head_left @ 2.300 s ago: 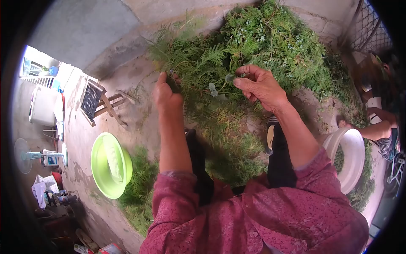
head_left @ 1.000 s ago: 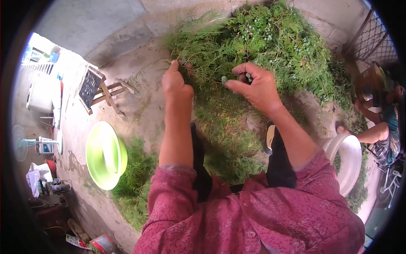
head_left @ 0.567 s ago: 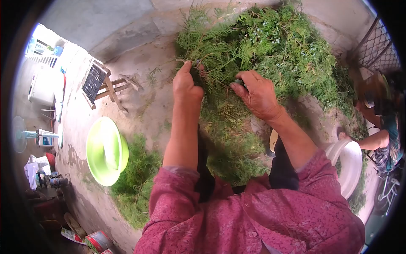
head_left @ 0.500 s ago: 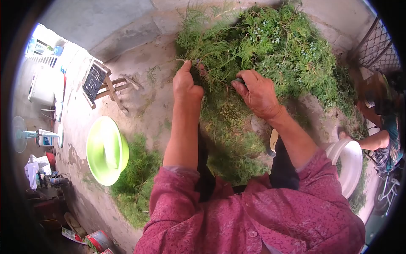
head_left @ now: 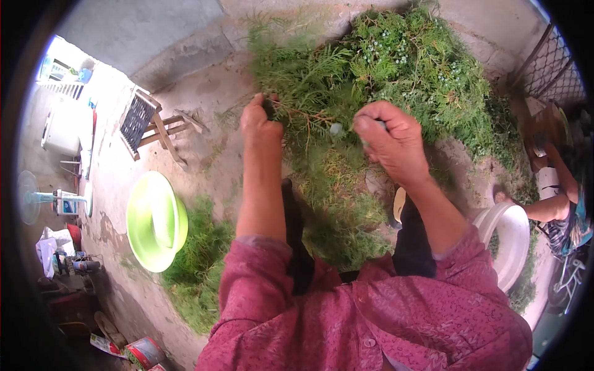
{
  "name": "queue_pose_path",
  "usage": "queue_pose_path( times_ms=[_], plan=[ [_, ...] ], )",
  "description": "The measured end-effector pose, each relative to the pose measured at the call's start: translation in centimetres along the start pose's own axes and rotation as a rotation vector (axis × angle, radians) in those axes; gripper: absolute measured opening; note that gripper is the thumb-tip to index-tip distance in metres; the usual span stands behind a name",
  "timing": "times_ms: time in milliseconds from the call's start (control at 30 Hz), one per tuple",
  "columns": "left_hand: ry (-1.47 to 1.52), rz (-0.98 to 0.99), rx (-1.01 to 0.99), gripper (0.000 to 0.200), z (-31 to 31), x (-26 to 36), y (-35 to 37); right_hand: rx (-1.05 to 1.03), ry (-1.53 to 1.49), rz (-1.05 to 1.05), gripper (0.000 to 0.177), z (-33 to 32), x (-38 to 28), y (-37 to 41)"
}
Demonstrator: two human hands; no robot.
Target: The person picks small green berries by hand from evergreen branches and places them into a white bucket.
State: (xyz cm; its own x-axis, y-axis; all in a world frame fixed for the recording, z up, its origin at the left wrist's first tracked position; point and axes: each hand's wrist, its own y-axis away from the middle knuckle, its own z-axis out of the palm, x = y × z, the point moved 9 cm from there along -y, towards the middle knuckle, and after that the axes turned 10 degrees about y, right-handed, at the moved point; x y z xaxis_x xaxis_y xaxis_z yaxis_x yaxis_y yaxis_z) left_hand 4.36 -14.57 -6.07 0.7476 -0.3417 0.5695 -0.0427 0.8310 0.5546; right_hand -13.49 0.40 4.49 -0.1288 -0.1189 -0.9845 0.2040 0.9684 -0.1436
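My left hand (head_left: 263, 116) is closed around the stem of a cypress branch (head_left: 303, 114), whose leafy green sprays spread up and to the right and are partly blurred. To the right of it, my right hand (head_left: 393, 137) is closed, and a small dark thing shows at its fingers; I cannot make out what it is. Between the hands, near the branch's reddish twig, is a small pale blue-green round cone (head_left: 336, 128). Behind lies a large heap of cypress branches (head_left: 421, 68) dotted with pale cones.
A lime-green basin (head_left: 139, 247) stands on the floor at left, beside a pile of green sprigs (head_left: 198, 272). Further up is a small folding stool (head_left: 162, 127). At right are a white bucket (head_left: 520, 247) and another person's arm (head_left: 550, 207). Cut greenery covers the floor between my legs.
My right hand has moved right and slightly down, away from the branch. My left hand has shifted a little left and down with the branch, baring its twig.
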Motion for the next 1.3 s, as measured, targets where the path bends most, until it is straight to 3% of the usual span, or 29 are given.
queue_pose_path(
  times_ms=[67, 133, 167, 300, 367, 533, 633, 700, 733, 800, 833, 900, 1033, 1133, 1200, 1300],
  plan=[
    [0.02, 0.018, -0.014, 0.013, -0.6, 0.4, -1.2, 0.006, -0.174, 0.058, 0.011, -1.4, 0.6, 0.0],
    [0.027, 0.035, -0.038, 0.014, -0.5, 0.5, -1.8, -0.108, -0.702, 0.317, 0.011, -1.2, 3.2, -0.5],
    [0.022, 0.041, -0.033, 0.014, -0.8, 0.5, -2.1, -0.1, -0.837, 0.348, 0.014, -1.3, 3.6, -0.6],
    [0.066, 0.036, -0.026, 0.012, -0.1, 0.4, -0.7, -0.11, -0.952, 0.466, 0.011, -1.1, 4.4, -0.3],
    [0.04, 0.033, -0.038, 0.012, 0.1, 0.3, -0.2, -0.227, -1.055, 0.496, 0.018, -0.4, 5.0, -0.1],
    [-0.033, 0.105, -0.101, 0.016, 0.7, 0.4, -0.6, -0.144, -0.9, 0.5, 0.032, -1.1, 4.9, -0.2],
    [-0.286, 0.184, -0.22, 0.021, 2.3, -1.2, 0.7, -0.123, -0.82, 0.503, 0.037, -1.2, 5.4, -0.2],
    [-0.493, 0.115, -0.256, 0.043, 2.3, -4.3, 0.3, -0.133, -0.781, 0.483, 0.038, -1.2, 5.6, -0.3],
    [-0.493, 0.114, -0.256, 0.043, 2.9, -4.5, 2.0, -0.104, -0.721, 0.492, 0.036, -1.4, 5.8, -0.4],
    [-0.502, -0.1, -0.57, 0.049, 5.6, -7.3, 6.5, -0.076, -0.66, 0.5, 0.034, -1.6, 6.1, -0.5],
    [-0.5, -0.1, -0.569, 0.049, 5.5, -7.7, 6.9, -0.078, -0.588, 0.474, 0.03, -1.7, 6.3, -0.6],
    [-0.654, -0.093, -0.759, 0.043, 6.4, -9.0, 8.3, -0.084, -0.513, 0.449, 0.026, -1.7, 6.4, -0.7],
    [-0.706, -0.131, -0.802, 0.033, 6.0, -10.0, 8.7, -0.079, -0.332, 0.406, 0.021, -2.2, 6.8, -0.7],
    [-0.7, -0.072, -0.846, 0.023, 6.1, -10.2, 8.4, -0.09, -0.209, 0.373, 0.02, -2.3, 7.2, -0.6],
    [-1.101, 0.296, -0.829, 0.02, 6.6, -8.8, 8.6, -0.105, -0.152, 0.37, 0.02, -2.1, 7.4, -0.5],
    [-1.296, 0.453, -0.783, 0.018, 7.2, -7.9, 9.6, -0.085, -0.062, 0.353, 0.019, -2.4, 7.5, -0.8]
  ],
)
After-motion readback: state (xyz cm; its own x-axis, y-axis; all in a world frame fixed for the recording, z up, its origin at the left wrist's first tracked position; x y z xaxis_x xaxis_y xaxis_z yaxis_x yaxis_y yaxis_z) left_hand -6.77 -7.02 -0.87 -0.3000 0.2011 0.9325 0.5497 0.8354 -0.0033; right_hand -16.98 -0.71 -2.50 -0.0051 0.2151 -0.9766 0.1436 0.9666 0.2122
